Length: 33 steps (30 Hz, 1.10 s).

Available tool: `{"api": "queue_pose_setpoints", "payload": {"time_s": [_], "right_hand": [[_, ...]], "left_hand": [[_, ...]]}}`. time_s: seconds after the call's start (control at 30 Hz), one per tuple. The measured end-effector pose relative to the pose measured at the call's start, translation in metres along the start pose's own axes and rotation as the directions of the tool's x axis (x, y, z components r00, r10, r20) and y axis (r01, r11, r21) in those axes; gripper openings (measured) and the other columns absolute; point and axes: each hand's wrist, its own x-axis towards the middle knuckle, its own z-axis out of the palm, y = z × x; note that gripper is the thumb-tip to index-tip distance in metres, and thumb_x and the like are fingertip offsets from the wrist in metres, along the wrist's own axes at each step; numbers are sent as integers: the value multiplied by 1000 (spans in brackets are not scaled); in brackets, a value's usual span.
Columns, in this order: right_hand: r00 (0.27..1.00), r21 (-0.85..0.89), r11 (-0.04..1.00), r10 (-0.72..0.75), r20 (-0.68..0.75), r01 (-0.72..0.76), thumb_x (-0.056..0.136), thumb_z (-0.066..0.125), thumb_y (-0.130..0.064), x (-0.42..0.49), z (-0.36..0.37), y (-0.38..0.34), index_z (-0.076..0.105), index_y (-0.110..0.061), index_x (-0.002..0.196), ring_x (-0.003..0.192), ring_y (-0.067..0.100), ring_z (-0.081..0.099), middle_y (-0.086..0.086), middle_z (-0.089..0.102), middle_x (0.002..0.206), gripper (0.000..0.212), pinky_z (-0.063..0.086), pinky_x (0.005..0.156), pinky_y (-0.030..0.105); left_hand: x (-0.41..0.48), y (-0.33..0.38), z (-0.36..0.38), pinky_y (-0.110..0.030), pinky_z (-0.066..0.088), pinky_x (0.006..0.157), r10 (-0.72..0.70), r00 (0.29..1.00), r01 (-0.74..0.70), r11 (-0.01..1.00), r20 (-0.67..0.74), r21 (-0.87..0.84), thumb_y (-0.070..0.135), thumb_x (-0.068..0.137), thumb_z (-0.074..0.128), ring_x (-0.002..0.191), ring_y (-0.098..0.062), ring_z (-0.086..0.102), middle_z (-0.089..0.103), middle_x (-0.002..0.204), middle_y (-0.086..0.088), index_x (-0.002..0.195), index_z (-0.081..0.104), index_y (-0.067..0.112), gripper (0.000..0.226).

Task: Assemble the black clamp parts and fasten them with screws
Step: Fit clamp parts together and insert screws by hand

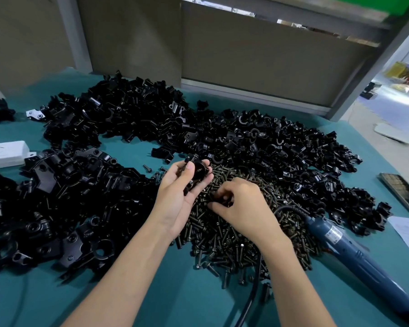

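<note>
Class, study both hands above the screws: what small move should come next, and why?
Probably lift the right hand, whose fingers seem to pinch a screw in the screw pile, toward the clamp part that the left hand grips.

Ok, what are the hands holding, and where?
The left hand cradles a black clamp by its round body, thumb across it. The right hand pinches into the screw pile; whether it holds a screw cannot be told.

Two hands: left hand (175, 199), right hand (243, 208). One blue screwdriver (354, 253). One white box (5, 154). Screws (234, 241), black clamp parts (128, 114): heaps, uncountable.
</note>
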Motion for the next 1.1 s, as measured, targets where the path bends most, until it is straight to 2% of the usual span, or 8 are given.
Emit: {"api": "queue_pose_setpoints", "payload": {"time_s": [0.13, 0.23, 0.33, 0.5, 0.7, 0.83, 0.93, 1.1], "right_hand": [[1000, -2, 1000, -6, -23, 6, 87, 75, -30, 1, 1, -1, 69, -19, 86, 83, 11, 56, -6, 61, 92, 12, 51, 79, 33], [988, 217, 976, 18, -152, 15, 90, 73, -23, -1, -4, 5, 66, -21, 87, 74, 3, 64, -10, 67, 79, 8, 56, 72, 27], [938, 370, 924, 44, -345, 93, 87, 76, -12, -2, -5, 6, 66, -20, 90, 72, 5, 69, -8, 70, 76, 13, 59, 70, 25], [837, 307, 915, -56, -544, 261, 83, 78, -2, 0, -1, 2, 74, -9, 95, 81, 1, 69, -15, 69, 82, 14, 55, 76, 15], [810, 160, 934, -183, -556, 321, 83, 76, 4, 0, -1, 4, 75, -5, 92, 86, 2, 68, -8, 73, 90, 13, 50, 79, 9], [795, 120, 916, -261, -548, 383, 82, 75, 8, 1, -2, 6, 75, -5, 94, 92, 3, 69, -6, 74, 94, 18, 53, 86, 16], [820, 174, 911, -238, -521, 375, 84, 74, 6, 2, -3, 7, 75, -6, 94, 93, 3, 70, -4, 76, 94, 16, 54, 86, 19], [895, 312, 910, -123, -429, 275, 87, 71, 2, 0, -7, 10, 74, -13, 94, 88, 1, 69, -11, 74, 90, 17, 51, 82, 13]], "left_hand": [[1, 0, 0, -44, 54, 101, 2, 1000, -2, 1000, 2, 22, 13, 103, 50, 126, -35, 58, 60, 133, -25, 123, 55, -4, 26], [1, -1, 0, -42, 54, 101, -1, 1000, 1, 1000, 14, 15, 13, 102, 51, 122, -32, 62, 63, 130, -23, 121, 56, -4, 26], [0, -1, 0, -36, 57, 95, -17, 999, 16, 1000, 50, 20, 12, 102, 51, 119, -31, 65, 67, 125, -21, 114, 58, -2, 20], [-3, -1, 2, -32, 57, 91, -80, 988, 81, 997, 136, -2, 19, 89, 59, 115, -29, 68, 69, 122, -19, 113, 59, 2, 29], [-3, -2, 1, -36, 54, 99, -114, 975, 111, 993, 193, 28, 20, 88, 59, 116, -26, 67, 71, 119, -16, 115, 58, 1, 33], [-4, -1, 1, -33, 56, 95, -118, 969, 112, 993, 218, 41, 19, 88, 59, 112, -23, 68, 72, 115, -15, 114, 60, 0, 32], [-5, -1, 1, -32, 57, 92, -130, 968, 123, 991, 215, 44, 19, 88, 60, 112, -24, 68, 70, 116, -17, 114, 59, -1, 32], [-8, -1, 4, -34, 57, 93, -164, 960, 161, 986, 228, 31, 18, 88, 60, 116, -27, 67, 68, 120, -21, 118, 56, -3, 37]]}}
